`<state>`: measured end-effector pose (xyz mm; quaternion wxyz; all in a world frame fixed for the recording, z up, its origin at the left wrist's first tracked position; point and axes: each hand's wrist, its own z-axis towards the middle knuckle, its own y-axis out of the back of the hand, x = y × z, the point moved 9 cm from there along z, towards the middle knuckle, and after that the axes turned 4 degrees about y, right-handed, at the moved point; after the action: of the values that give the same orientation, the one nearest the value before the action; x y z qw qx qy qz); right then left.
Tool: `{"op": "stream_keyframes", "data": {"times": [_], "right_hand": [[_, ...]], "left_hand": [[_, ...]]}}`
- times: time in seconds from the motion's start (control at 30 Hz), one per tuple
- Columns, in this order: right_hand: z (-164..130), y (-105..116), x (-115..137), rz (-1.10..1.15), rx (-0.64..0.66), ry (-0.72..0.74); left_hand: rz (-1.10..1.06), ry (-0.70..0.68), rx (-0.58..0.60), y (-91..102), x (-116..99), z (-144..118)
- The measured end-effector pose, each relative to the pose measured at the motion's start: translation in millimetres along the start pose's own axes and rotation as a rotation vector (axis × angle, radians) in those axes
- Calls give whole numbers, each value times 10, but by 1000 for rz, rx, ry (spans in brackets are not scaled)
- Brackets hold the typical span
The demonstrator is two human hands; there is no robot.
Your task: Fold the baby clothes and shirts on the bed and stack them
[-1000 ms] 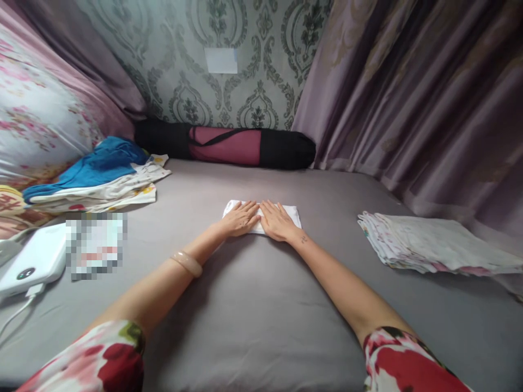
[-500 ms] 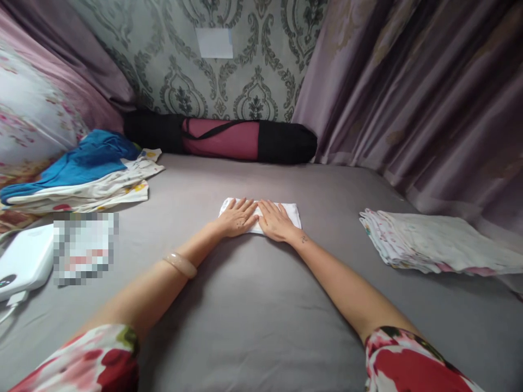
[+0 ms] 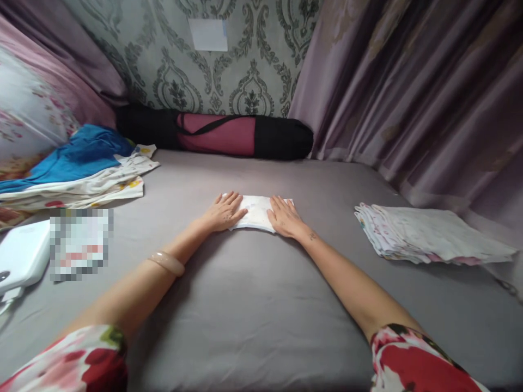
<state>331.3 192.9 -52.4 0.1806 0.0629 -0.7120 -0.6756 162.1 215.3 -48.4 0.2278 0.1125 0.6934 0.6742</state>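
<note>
A small folded white cloth [image 3: 256, 213] lies flat on the grey bed sheet [image 3: 245, 305], straight in front of me. My left hand [image 3: 225, 211] rests palm down on its left end, fingers stretched out. On the right end lies my right hand [image 3: 285, 216], also flat with its fingers extended. The cloth's middle shows between the two hands, while its ends are partly covered by them. A pale bangle [image 3: 166, 262] circles my left forearm.
To the right is a stack of folded cloths [image 3: 429, 231]. Blue and patterned clothes [image 3: 81, 158] lie at the left, near a white power bank [image 3: 24, 253] with a cable and a blurred-out item [image 3: 79, 244]. A long black-and-maroon bag [image 3: 216, 133] lies along the wall.
My hands have slid apart from the cloth's middle towards its two ends, baring its centre. The whole view has shifted slightly.
</note>
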Motion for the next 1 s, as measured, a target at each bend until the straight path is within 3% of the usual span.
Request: {"op": "stream_keyframes", "data": {"times": [0.13,0.3,0.5,0.63,0.7,0.8,0.9,1.0], "right_hand": [[-7,55,13,30,45,-2],[-119,202,-120,76,21,-45],[-154,79,-309,58,20,-78],[-69,14,-356,3,45,-68],[22,20,-277,-21,3,-51],[192,35,78,-15,-73,48],[316,4,483,9,-48,118],[350,-6,660,5,-10,89]], "left_hand": [[-2,-2,43,-49,35,33],[-43,63,-7,-46,263,-63],[-140,155,17,12,362,-197],[-218,171,-37,47,404,-188],[-301,197,-107,95,474,-200],[-401,240,-213,183,582,-258],[-448,236,-255,233,601,-309],[-499,247,-283,244,609,-322]]}}
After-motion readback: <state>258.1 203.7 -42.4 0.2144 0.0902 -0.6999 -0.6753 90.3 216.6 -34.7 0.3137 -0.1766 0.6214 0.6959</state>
